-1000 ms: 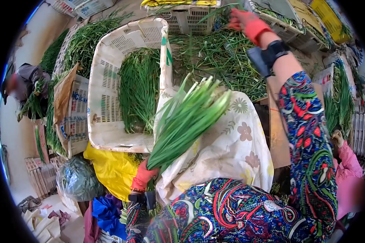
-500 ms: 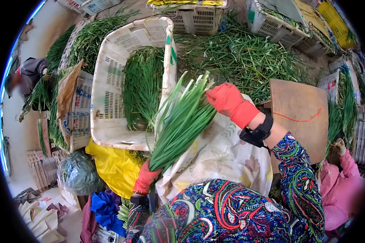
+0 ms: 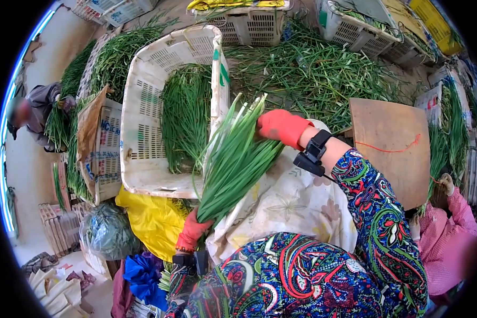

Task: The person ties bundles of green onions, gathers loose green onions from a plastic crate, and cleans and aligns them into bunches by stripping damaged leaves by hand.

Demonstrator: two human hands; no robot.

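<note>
A thick bunch of scallions (image 3: 236, 164) lies slantwise in front of me, pale stalk ends up and green leaves down. My left hand (image 3: 195, 231), in a red glove, is closed round the leafy lower end. Beside the stalks near the top, my right hand (image 3: 282, 127), also red-gloved, has its fingers curled against the bunch's right side; the fingertips are partly hidden. A pale patterned cloth (image 3: 286, 209) covers my lap under the bunch. Just left stands a white plastic crate (image 3: 172, 188), tilted, with more scallions (image 3: 185, 114) inside.
Loose green leaves (image 3: 323, 79) litter the floor ahead. A brown board (image 3: 392, 153) with a red string stands at right, near a person in a pink sleeve (image 3: 458, 206). Another person (image 3: 37, 114) handles greens at far left. A yellow sheet (image 3: 148, 217) lies below the crate.
My right hand has shifted left and slightly down along the stalks, closer against the bunch. My left hand keeps its hold on the leaves. The view has tilted slightly.
</note>
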